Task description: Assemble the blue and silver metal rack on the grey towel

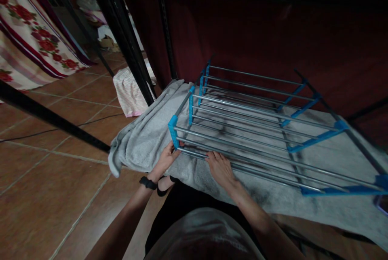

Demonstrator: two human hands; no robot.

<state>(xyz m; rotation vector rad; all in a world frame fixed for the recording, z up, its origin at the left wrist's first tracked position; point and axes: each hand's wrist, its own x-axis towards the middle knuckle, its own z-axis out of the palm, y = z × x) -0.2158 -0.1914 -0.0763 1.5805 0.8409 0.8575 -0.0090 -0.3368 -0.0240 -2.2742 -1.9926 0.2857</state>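
A shoe rack (pixel 236 136) of metal tubes and blue plastic brackets lies on a grey blanket (pixel 142 136). At its near left corner, my left hand (pixel 166 159) is closed round the lower end of a blue bracket (pixel 173 132); a black band circles that wrist. My right hand (pixel 220 168) has its fingers curled over the nearest metal tube (pixel 194 153), a short way to the right of the left hand. Its fingertips are partly hidden behind the tube. Further blue brackets (pixel 318 138) hold the tubes at the right end.
Black metal posts (pixel 121 33) rise on the left, and a black bar (pixel 54 118) slants across there. Dark red cloth (pixel 242 37) hangs behind the rack. A striped cloth (pixel 131 90) and a cable (pixel 91 121) lie on the tiled floor (pixel 66 163). A phone-like object (pixel 382 204) sits at the right edge.
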